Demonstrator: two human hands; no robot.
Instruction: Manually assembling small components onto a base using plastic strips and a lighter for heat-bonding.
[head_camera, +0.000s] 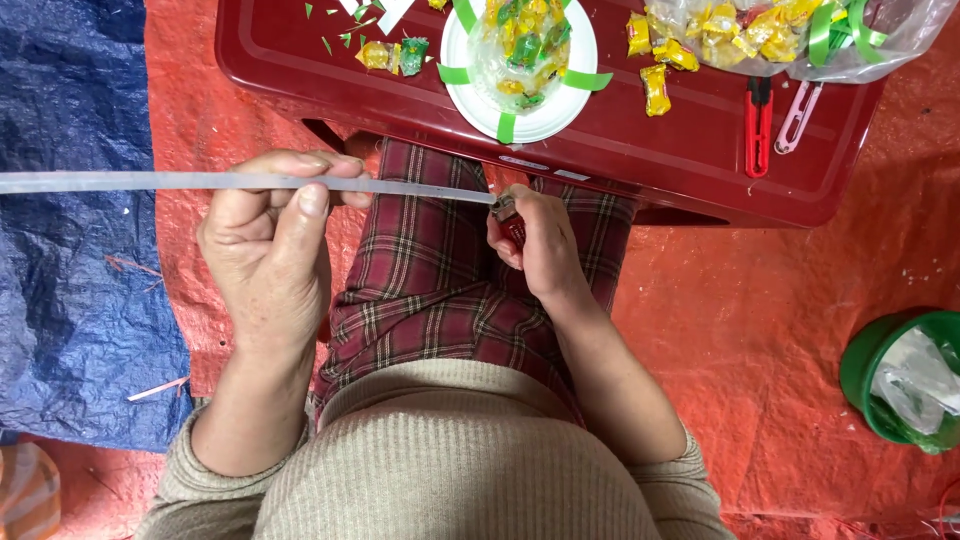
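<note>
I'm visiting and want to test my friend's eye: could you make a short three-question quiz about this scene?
1. True or false: the left hand pinches a long pale strip.
2. What does the right hand grip at the strip's end? A) a small red tool B) a spoon
3. What colour is the low table?

Key: 1 true; 2 A; 3 dark red.

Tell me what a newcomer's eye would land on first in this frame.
Probably the long pale strip stretched across the left half, pinched in the left hand and met at its end by a small red tool in the right hand over the plaid lap. Next, the white plate of wrapped sweets on the dark red table above.
</note>
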